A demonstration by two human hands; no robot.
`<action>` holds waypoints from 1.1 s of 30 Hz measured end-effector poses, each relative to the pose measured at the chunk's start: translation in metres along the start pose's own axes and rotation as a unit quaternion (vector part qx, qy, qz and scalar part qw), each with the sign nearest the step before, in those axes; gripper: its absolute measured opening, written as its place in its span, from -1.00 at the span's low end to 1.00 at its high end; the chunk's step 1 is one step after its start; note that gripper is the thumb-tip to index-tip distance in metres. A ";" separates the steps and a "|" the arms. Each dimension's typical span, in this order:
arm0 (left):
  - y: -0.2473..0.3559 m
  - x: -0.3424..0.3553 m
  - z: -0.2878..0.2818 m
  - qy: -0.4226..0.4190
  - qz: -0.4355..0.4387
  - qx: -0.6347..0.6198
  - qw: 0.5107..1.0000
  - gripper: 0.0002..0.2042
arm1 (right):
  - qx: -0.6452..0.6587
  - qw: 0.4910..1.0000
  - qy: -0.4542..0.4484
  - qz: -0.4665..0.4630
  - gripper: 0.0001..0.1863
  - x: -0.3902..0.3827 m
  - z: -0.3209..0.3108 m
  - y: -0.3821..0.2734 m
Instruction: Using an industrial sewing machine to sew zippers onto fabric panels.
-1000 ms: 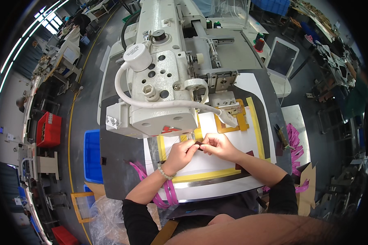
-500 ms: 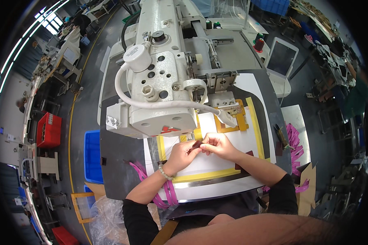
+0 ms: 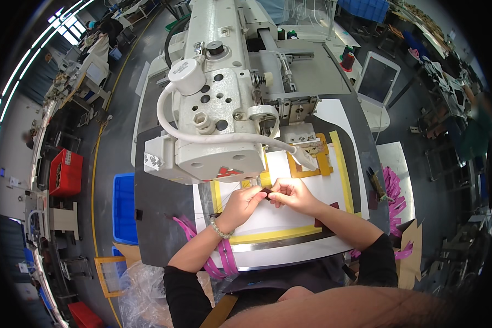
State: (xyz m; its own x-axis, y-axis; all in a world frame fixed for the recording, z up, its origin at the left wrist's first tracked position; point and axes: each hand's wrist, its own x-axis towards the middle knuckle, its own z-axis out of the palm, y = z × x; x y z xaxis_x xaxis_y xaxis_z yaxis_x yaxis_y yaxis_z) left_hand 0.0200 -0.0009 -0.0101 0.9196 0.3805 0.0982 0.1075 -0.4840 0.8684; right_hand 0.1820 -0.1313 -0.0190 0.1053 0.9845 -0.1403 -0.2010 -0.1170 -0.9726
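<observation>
My left hand point(image 3: 240, 208) and my right hand point(image 3: 292, 194) meet below the sewing machine head point(image 3: 213, 153), both pinching a small dark maroon piece point(image 3: 266, 194). Beneath them lies a white sheet point(image 3: 279, 218) edged with yellow tape point(image 3: 276, 236). An orange frame point(image 3: 327, 167) sits under the clamp to the upper right. Pink zipper strips point(image 3: 227, 257) hang over the front edge beside my left forearm. Another maroon piece point(image 3: 325, 220) lies partly under my right forearm.
A blue bin point(image 3: 124, 210) stands left of the table. To the right are a dark-handled tool point(image 3: 376, 180), bundled pink strips point(image 3: 393, 197) and cardboard point(image 3: 409, 254). A screen point(image 3: 377, 79) stands behind them. Co-workers point(image 3: 473, 131) are at the far edges.
The small maroon piece has shifted and turned between my fingers, showing more half a second ago than now. My hands stay in nearly the same place.
</observation>
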 end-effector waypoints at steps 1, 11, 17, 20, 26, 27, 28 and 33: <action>0.000 0.000 0.000 0.000 0.000 0.000 1.000 -0.79 | 0.002 1.000 0.003 -0.001 -0.88 0.000 0.000 0.002; 0.002 0.004 -0.013 -0.054 -0.002 0.027 0.998 -0.78 | -0.081 0.992 -0.076 0.066 -0.78 0.018 -0.012 -0.015; 0.004 0.001 -0.024 -0.012 -0.054 0.109 0.993 -0.77 | -0.166 0.980 -0.055 0.093 -0.74 0.040 -0.003 -0.028; 0.000 -0.002 -0.024 0.037 -0.031 0.222 0.974 -0.80 | -0.123 0.984 0.003 0.129 -0.75 0.046 -0.002 -0.018; -0.009 -0.012 -0.013 0.138 0.170 0.300 0.929 -0.82 | -0.073 0.982 0.084 0.152 -0.73 0.054 0.007 -0.014; -0.009 -0.013 -0.012 0.136 0.177 0.320 0.921 -0.82 | -0.077 0.982 0.085 0.153 -0.73 0.054 0.008 -0.013; -0.010 -0.015 -0.010 0.134 0.183 0.340 0.913 -0.82 | -0.080 0.981 0.095 0.152 -0.73 0.055 0.009 -0.012; -0.015 -0.021 -0.005 0.116 0.185 0.368 0.904 -0.81 | -0.088 0.978 0.107 0.153 -0.76 0.056 0.009 -0.013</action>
State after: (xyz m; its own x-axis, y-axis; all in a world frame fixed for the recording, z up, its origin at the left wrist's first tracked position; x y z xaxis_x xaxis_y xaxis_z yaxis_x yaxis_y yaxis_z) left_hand -0.0030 0.0025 -0.0227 0.8495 0.1994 0.4884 0.1105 -0.9725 0.2048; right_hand 0.1823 -0.0733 -0.0123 0.2718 0.8518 -0.4479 -0.0871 -0.4417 -0.8929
